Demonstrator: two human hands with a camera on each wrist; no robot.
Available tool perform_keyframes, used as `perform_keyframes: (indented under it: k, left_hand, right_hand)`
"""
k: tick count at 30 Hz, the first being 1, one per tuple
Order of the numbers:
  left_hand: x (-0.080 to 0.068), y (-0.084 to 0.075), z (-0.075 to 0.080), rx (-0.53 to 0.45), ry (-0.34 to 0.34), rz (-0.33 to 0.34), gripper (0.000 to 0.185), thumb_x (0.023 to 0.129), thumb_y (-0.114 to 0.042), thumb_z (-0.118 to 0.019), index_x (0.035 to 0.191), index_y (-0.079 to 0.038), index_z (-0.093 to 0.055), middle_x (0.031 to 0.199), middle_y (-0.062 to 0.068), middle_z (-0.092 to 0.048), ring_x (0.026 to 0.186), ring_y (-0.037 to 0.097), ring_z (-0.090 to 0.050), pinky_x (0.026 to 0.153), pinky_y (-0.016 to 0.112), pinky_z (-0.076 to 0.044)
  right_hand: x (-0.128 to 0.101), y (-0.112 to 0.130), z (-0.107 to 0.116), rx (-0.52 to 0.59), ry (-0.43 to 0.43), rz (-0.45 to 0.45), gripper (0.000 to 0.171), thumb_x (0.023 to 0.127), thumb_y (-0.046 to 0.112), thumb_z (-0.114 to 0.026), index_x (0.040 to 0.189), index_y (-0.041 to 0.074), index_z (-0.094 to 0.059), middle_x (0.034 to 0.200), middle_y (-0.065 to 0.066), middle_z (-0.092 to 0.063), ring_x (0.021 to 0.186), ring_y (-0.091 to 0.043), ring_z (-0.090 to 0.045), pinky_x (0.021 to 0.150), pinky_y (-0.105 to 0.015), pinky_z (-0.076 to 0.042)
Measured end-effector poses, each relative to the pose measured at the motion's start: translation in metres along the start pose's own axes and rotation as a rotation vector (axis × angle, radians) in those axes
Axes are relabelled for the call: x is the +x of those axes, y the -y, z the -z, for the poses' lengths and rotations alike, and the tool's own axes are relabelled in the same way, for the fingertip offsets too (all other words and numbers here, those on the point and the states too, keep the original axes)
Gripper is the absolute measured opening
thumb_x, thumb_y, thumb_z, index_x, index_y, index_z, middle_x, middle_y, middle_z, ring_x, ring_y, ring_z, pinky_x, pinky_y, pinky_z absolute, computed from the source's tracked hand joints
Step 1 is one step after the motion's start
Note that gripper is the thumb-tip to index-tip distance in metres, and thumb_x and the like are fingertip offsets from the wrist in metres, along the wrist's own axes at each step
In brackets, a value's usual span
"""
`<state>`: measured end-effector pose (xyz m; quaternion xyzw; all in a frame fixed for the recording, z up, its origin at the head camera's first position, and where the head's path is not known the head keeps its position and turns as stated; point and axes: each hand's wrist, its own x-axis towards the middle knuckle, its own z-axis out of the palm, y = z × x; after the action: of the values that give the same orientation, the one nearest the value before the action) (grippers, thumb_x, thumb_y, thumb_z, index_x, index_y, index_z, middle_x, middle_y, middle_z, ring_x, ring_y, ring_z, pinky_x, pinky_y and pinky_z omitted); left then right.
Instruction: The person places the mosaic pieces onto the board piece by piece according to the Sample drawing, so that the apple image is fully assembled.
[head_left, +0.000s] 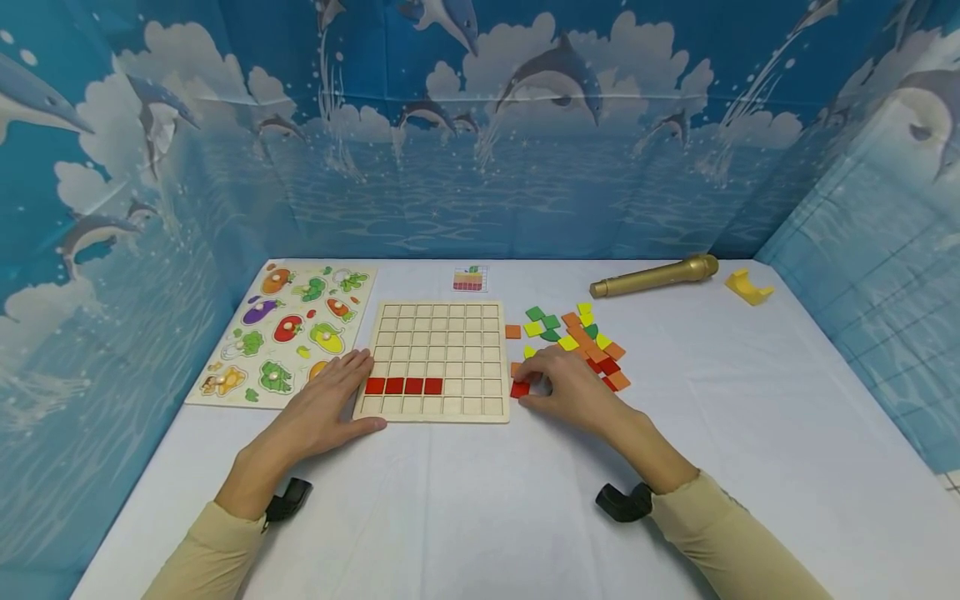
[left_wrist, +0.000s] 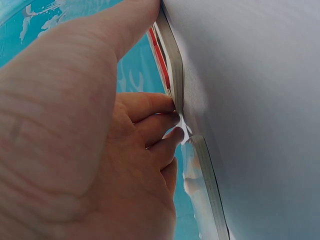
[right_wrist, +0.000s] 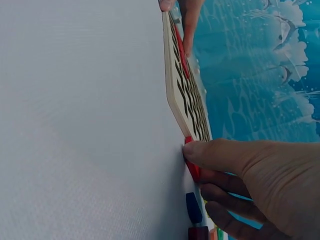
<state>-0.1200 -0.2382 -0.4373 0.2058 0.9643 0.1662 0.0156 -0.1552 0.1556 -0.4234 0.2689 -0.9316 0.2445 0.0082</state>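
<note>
A pale wooden grid board [head_left: 465, 342] lies on the table, with a row of several red square tiles [head_left: 394, 386] in its second row from the front. My left hand [head_left: 322, 412] rests at the board's left edge, fingers extended along it and thumb at the front corner. Just off the board's right edge, my right hand [head_left: 573, 392] pinches a red square tile [right_wrist: 192, 162] between thumb and fingers. Loose orange, yellow, green and red tiles [head_left: 581, 337] lie scattered beyond that hand, which partly hides them.
A vegetable puzzle board [head_left: 258, 350] lies at the left, partly under the left hand. Behind the grid stands a small picture card [head_left: 470, 279]. A gold microphone [head_left: 654, 276] and a yellow holder-like piece [head_left: 748, 287] lie at the back right. Dolphin-print curtains [head_left: 480, 192] enclose the table.
</note>
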Motion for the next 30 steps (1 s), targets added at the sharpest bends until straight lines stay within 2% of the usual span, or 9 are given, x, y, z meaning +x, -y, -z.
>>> perform_keyframes:
  k: [14, 20, 30]
  left_hand:
    - [0.000, -0.001, 0.000, -0.003, 0.001, 0.002, 0.098, 0.091, -0.053, -0.079, 0.162, 0.000, -0.036, 0.171, 0.019, -0.032, 0.160, 0.040, -0.026, 0.131, 0.058, -0.019]
    - [0.001, -0.001, 0.000, -0.001, 0.004, 0.002, 0.099, 0.090, -0.051, -0.080, 0.162, 0.000, -0.036, 0.171, 0.019, -0.032, 0.160, 0.040, -0.026, 0.131, 0.058, -0.019]
    - [0.001, 0.001, -0.001, -0.016, 0.005, 0.005, 0.099, 0.090, -0.051, -0.080, 0.162, 0.000, -0.036, 0.171, 0.019, -0.032, 0.160, 0.040, -0.026, 0.131, 0.058, -0.020]
  right_hand:
    - [0.009, 0.004, 0.004, 0.020, 0.018, 0.055, 0.027, 0.078, 0.014, -0.091, 0.102, 0.016, -0.079, 0.092, 0.005, -0.070, 0.085, -0.013, -0.060, 0.075, -0.028, -0.055]
    - [0.011, 0.003, 0.007, 0.052, 0.036, 0.080, 0.024, 0.079, 0.014, -0.090, 0.100, 0.016, -0.079, 0.091, 0.006, -0.070, 0.084, -0.012, -0.060, 0.076, -0.028, -0.056]
    - [0.035, 0.019, -0.018, 0.127, 0.046, 0.142, 0.019, 0.084, 0.016, -0.086, 0.101, 0.014, -0.078, 0.092, 0.003, -0.070, 0.085, -0.015, -0.062, 0.077, -0.027, -0.055]
